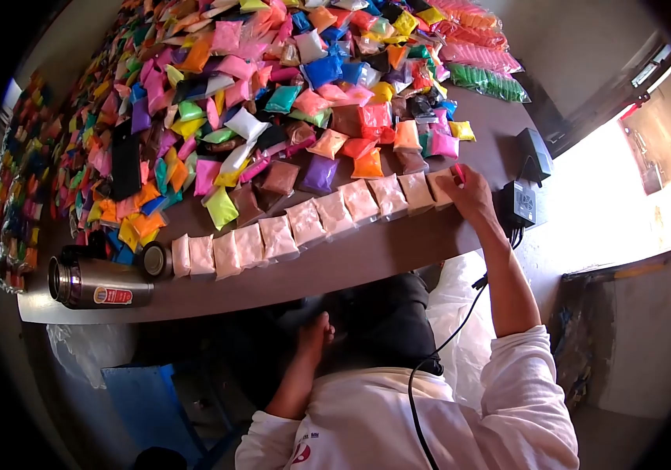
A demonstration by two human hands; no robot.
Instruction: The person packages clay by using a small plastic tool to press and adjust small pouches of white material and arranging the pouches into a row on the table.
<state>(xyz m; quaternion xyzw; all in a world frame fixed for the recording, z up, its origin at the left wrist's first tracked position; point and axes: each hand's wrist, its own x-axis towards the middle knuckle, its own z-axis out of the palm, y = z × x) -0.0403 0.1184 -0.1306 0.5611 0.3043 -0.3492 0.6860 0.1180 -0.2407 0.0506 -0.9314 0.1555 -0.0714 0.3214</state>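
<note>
A row of pale peach packets in clear plastic runs along the table's near side. My right hand is at the row's right end, over the last peach packet. Its fingers are closed on a small bright pink item, mostly hidden by them. Down below the table edge, my left hand rests over my dark-trousered lap. Its fingers look curled in, and nothing shows in them.
A big heap of coloured packets covers the back and left of the table. A steel flask lies at the front left beside a round lid. Black boxes with a cable stand at the right edge.
</note>
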